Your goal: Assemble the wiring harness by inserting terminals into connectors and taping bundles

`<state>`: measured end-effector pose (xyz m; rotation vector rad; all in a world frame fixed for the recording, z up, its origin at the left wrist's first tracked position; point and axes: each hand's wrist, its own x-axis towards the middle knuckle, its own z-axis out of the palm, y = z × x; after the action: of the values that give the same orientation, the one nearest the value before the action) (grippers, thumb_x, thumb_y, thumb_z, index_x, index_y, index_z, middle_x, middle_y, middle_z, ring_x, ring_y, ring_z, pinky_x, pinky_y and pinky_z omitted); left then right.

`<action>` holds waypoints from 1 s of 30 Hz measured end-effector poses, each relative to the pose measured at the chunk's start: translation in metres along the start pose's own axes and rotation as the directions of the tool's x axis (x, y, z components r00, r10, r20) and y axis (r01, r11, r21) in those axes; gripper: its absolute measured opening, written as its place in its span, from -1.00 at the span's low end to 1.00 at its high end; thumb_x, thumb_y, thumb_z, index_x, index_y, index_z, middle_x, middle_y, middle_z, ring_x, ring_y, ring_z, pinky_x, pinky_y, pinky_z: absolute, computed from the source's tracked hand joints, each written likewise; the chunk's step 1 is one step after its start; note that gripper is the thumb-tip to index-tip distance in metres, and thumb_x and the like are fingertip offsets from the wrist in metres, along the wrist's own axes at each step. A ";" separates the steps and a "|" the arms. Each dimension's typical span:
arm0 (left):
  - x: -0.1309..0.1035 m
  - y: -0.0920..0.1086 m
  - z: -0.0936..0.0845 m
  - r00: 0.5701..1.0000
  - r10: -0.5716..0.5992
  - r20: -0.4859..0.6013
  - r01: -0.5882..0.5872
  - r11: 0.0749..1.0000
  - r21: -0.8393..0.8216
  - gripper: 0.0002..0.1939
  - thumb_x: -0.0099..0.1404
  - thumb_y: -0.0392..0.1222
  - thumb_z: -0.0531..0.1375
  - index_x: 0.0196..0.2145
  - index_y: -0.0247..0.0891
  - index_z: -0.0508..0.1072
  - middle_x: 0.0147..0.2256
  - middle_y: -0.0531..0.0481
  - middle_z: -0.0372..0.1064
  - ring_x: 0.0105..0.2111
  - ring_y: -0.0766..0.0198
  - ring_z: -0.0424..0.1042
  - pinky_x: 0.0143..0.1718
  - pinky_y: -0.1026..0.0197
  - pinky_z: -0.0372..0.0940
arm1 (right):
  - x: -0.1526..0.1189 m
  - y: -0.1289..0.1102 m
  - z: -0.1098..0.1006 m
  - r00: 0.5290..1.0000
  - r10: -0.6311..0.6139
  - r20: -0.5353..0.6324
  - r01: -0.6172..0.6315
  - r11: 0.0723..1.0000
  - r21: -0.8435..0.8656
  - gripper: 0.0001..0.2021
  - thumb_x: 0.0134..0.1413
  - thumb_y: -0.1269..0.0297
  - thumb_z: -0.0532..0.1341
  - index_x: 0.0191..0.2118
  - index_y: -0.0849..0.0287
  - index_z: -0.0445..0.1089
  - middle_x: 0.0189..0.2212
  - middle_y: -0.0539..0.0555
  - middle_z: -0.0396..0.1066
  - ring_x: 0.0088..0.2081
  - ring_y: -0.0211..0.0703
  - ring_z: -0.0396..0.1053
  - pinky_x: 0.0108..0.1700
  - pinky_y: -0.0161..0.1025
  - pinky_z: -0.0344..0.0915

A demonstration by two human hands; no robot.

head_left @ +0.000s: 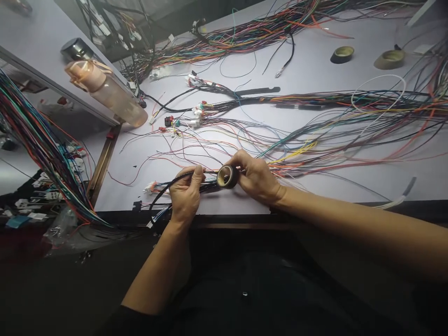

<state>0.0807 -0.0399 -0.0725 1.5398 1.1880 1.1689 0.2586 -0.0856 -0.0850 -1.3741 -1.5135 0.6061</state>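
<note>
My left hand is closed round a black-wrapped cable near the table's front edge, its thumb on top. Just to the right, my right hand holds a roll of black tape between thumb and fingers, the roll's hole facing me. The roll touches the wire bundle that runs between my hands. White connectors lie at the bundle's left end. Loose orange and yellow wires fan out to the right, behind my right hand. Some of my right fingertips are hidden behind the roll.
Two more tape rolls sit at the back right. A bottle lies at the left. Long wire bundles cross the white table; another bundle hangs by the left edge.
</note>
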 end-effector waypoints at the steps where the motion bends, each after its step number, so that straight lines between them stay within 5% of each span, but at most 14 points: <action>1: 0.000 0.002 -0.001 1.000 -0.004 0.025 0.003 1.000 0.009 -0.78 0.24 -0.03 0.25 -0.32 -0.25 0.56 -0.43 0.01 0.43 -0.46 0.36 0.38 -0.34 0.26 0.32 | 0.001 0.000 0.000 1.000 0.027 0.003 -0.027 0.999 0.017 -0.96 0.07 0.35 0.18 -0.31 0.14 0.33 -0.44 -0.02 0.46 -0.45 -0.26 0.38 -0.35 -0.33 0.25; 6: -0.004 0.005 0.001 0.982 -0.067 0.178 0.055 0.996 0.069 -0.75 0.16 -0.09 0.32 -0.22 -0.25 0.54 -0.29 -0.06 0.50 -0.31 0.27 0.49 -0.22 0.23 0.38 | 0.005 0.000 0.005 0.998 0.066 0.004 -0.066 0.994 0.083 -0.93 0.10 0.29 0.18 -0.33 0.14 0.28 -0.46 -0.01 0.44 -0.46 -0.26 0.38 -0.36 -0.33 0.25; 10: -0.006 0.000 0.006 0.990 -0.035 0.136 0.022 0.995 0.097 -0.82 0.21 -0.10 0.28 -0.40 -0.28 0.52 -0.40 -0.04 0.48 -0.37 0.29 0.47 -0.27 0.25 0.37 | 0.007 0.002 0.001 0.996 0.085 0.034 -0.087 0.993 0.076 -0.94 0.07 0.33 0.20 -0.32 0.15 0.29 -0.46 -0.01 0.44 -0.46 -0.26 0.36 -0.35 -0.33 0.23; 23: -0.003 -0.015 0.002 0.981 0.167 0.098 -0.178 0.977 0.118 -0.86 0.22 -0.13 0.28 -0.36 -0.25 0.51 -0.38 -0.02 0.46 -0.36 0.28 0.48 -0.23 0.20 0.39 | 0.047 0.000 -0.003 0.959 0.171 0.225 -0.156 0.984 -0.080 -0.86 0.05 0.41 0.20 -0.27 0.21 0.49 -0.36 0.02 0.49 -0.35 -0.27 0.33 -0.29 -0.33 0.15; 27: -0.001 -0.014 0.003 0.974 0.206 0.094 -0.217 0.967 0.136 -0.87 0.22 -0.14 0.28 -0.38 -0.26 0.51 -0.40 -0.01 0.45 -0.39 0.31 0.46 -0.26 0.23 0.38 | 0.047 0.000 -0.007 0.982 0.042 0.182 -0.045 0.999 0.014 -0.88 0.05 0.39 0.20 -0.29 0.23 0.47 -0.30 0.02 0.48 -0.33 -0.30 0.31 -0.30 -0.34 0.14; 30: -0.001 -0.011 0.004 0.973 0.216 0.085 -0.228 0.959 0.171 -0.85 0.23 -0.12 0.27 -0.38 -0.26 0.51 -0.41 0.00 0.46 -0.40 0.32 0.45 -0.28 0.25 0.37 | 0.048 -0.004 -0.012 0.962 -0.024 0.271 0.021 1.000 0.013 -0.87 0.06 0.42 0.18 -0.26 0.24 0.45 -0.31 0.02 0.48 -0.34 -0.30 0.30 -0.30 -0.35 0.13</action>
<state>0.0820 -0.0387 -0.0842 1.8738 1.1233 1.1704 0.2718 -0.0446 -0.0614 -1.3036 -1.7381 0.8127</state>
